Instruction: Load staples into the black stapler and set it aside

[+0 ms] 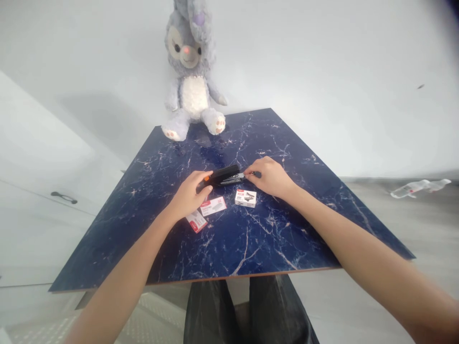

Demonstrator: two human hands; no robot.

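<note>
A black stapler [225,174] with an orange part lies on the dark blue table, its top arm raised from the metal base. My left hand [191,191] is closed around its rear end, thumb on the near side. At the stapler's front end, my right hand [268,174] pinches with thumb and forefinger by a small silvery piece; what the fingers hold is too small to make out. Close in front of the stapler stands a small white box [245,198] with a stapler picture. Two red-and-white packets, one nearer the stapler [214,205] and another partly under it [196,221], lie below my left hand.
A grey plush rabbit [193,91] sits on the far edge of the marbled table [222,260], against the white wall. Left of the table are white cabinet fronts with a dark handle [63,197]. Clear plastic items [418,188] lie off to the right.
</note>
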